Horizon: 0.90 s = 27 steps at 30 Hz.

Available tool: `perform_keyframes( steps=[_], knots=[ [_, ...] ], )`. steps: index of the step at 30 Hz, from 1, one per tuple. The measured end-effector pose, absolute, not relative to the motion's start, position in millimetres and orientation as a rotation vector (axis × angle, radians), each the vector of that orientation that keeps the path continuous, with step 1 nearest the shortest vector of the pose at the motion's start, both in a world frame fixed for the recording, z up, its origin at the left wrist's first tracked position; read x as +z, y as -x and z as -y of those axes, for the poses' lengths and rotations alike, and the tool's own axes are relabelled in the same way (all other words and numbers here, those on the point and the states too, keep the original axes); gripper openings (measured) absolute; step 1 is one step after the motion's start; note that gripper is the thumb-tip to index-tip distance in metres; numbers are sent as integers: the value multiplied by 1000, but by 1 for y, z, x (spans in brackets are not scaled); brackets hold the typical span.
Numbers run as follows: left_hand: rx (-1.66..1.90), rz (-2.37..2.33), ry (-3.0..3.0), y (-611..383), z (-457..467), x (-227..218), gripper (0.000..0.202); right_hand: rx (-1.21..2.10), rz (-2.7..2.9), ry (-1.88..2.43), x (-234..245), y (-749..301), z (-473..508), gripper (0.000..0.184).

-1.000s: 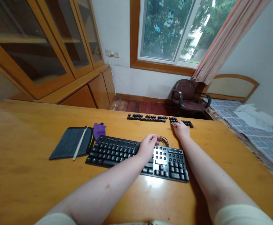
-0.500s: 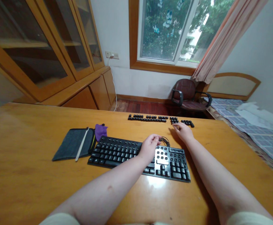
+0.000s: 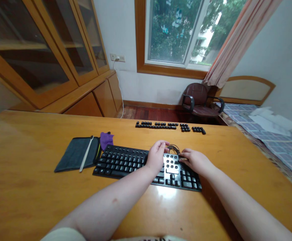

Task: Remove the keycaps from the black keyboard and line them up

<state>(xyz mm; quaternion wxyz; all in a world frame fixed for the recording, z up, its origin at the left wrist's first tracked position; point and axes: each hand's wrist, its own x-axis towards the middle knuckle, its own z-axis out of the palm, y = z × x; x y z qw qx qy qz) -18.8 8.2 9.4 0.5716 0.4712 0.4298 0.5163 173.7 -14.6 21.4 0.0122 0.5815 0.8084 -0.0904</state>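
A black keyboard [image 3: 125,163] lies across the desk, with several bare key sockets [image 3: 171,162] in its navigation block. My left hand [image 3: 157,157] rests over the keyboard's middle, thumb and fingers together near a coiled dark cable [image 3: 174,148] behind it. Whether it holds anything is hidden. Over the bare sockets, my right hand [image 3: 195,161] pinches what looks like a small black keycap at its fingertips, low against the board. Loose black keycaps [image 3: 157,125] stand in groups along the desk's far edge, a small group [image 3: 185,128] among them.
Left of the keyboard lie a dark grey pouch [image 3: 72,154], a pale slim stick [image 3: 86,154] across it and a purple cloth [image 3: 106,140]. Beyond the wooden desk [image 3: 30,140] are a brown armchair [image 3: 197,97], a bed [image 3: 256,124] and a glass-door cabinet [image 3: 42,50].
My right hand has come back from the loose keycaps at the far edge to the keyboard's navigation block. My left hand stays nearly in place. The view has shifted slightly.
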Motion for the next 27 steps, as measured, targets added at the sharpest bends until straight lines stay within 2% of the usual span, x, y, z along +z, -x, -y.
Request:
perform_keyframes(
  steps=[6,10,13,19,24,27],
  knots=[
    [1157,-1040,-1263,19,-6,15,22,-114,-2437,-1824,18,-184,18,35],
    [1051,-1020,-1806,25,-3,18,20,-124,-2474,-1921,15,-217,11,27],
    [905,-976,-2121,27,-1,15,26,-154,-2573,-2083,30,-230,11,25],
    [660,-900,-2435,23,3,4,41,-323,-2930,-2426,61,-204,26,39],
    [517,-965,-2555,21,5,-5,57,-569,-2800,-2913,29,-179,27,27],
    [489,-986,-2580,20,5,-8,59,-797,-2689,-2888,16,-175,23,24]
  ],
)
